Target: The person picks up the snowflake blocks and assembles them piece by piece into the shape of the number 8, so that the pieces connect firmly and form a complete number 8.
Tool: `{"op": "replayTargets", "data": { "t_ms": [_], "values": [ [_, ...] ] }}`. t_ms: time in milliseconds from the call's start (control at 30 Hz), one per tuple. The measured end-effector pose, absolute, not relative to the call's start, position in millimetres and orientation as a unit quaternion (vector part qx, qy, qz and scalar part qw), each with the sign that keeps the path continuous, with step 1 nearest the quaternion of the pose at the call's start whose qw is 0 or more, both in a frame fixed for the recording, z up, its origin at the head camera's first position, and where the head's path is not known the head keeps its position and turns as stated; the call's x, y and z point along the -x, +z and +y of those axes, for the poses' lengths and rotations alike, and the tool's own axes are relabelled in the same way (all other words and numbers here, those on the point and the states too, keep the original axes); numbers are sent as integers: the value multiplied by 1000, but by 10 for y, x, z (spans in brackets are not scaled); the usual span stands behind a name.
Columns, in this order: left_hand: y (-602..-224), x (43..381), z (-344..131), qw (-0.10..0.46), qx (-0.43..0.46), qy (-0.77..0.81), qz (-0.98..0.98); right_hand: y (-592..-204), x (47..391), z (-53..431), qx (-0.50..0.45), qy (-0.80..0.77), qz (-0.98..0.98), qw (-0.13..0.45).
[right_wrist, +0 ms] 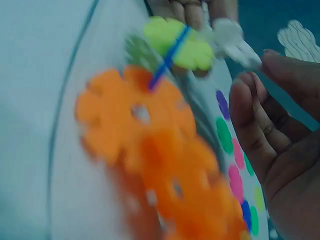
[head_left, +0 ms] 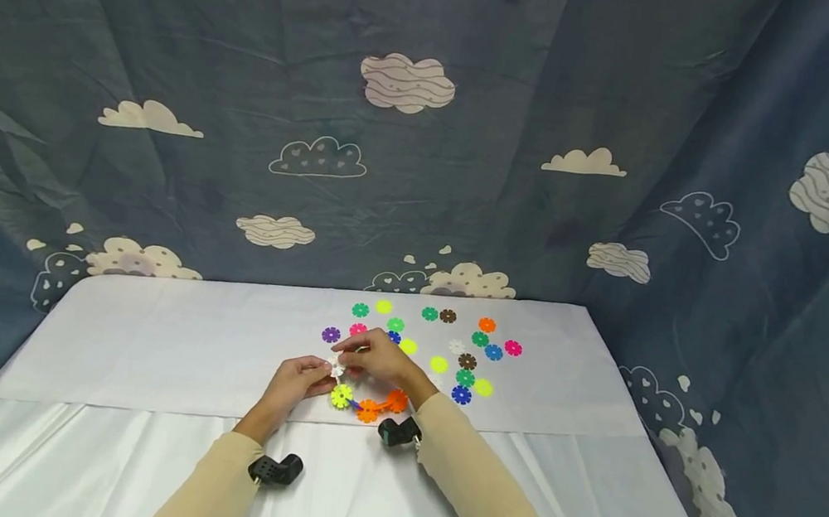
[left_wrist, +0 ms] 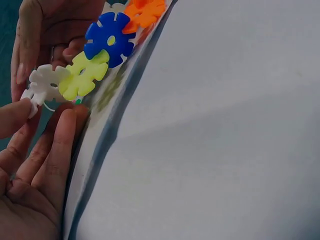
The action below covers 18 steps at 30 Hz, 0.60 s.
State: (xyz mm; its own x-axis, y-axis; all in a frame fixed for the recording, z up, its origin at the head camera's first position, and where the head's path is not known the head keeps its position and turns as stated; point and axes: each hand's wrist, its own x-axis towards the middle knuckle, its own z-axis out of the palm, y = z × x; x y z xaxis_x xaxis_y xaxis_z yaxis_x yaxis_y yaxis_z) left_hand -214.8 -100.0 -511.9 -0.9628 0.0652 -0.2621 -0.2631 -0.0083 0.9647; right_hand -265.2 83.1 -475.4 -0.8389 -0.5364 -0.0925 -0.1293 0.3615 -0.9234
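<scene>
A short chain of slotted flower-shaped plastic discs hangs between the hands and the table's front part. It runs from a white disc (left_wrist: 49, 82) through a yellow-green disc (left_wrist: 82, 75) and a blue disc (left_wrist: 111, 40) to orange discs (head_left: 367, 410). My left hand (head_left: 295, 382) pinches the white end with thumb and fingers. From the other side, my right hand (head_left: 379, 357) holds the same white end at its fingertips. A second white piece seems to stand edge-on there, partly hidden by the left thumb. The right wrist view is blurred around the chain.
Loose discs in many colours lie flat behind and right of the hands, among them a purple disc (head_left: 330, 334), a brown disc (head_left: 468, 362) and a pink disc (head_left: 513, 348). A white cloth covers the table (head_left: 151, 350). A dark cloud-patterned curtain (head_left: 466, 189) hangs behind.
</scene>
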Motion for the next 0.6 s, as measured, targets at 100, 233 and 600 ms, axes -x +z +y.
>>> {"op": "replayTargets", "data": {
  "t_ms": [100, 233, 600],
  "values": [
    [-5113, 2130, -1017, 116, 79, 699, 701, -4762, 2675, 1010, 186, -512, 822, 168],
    [-5097, 2131, -1015, 115, 90, 686, 713, -4774, 2726, 1402, 131, -468, 865, 123],
    [-5083, 2119, -981, 121, 88, 680, 717, -4806, 2601, 1973, 94, -311, 930, 171]
  ]
}}
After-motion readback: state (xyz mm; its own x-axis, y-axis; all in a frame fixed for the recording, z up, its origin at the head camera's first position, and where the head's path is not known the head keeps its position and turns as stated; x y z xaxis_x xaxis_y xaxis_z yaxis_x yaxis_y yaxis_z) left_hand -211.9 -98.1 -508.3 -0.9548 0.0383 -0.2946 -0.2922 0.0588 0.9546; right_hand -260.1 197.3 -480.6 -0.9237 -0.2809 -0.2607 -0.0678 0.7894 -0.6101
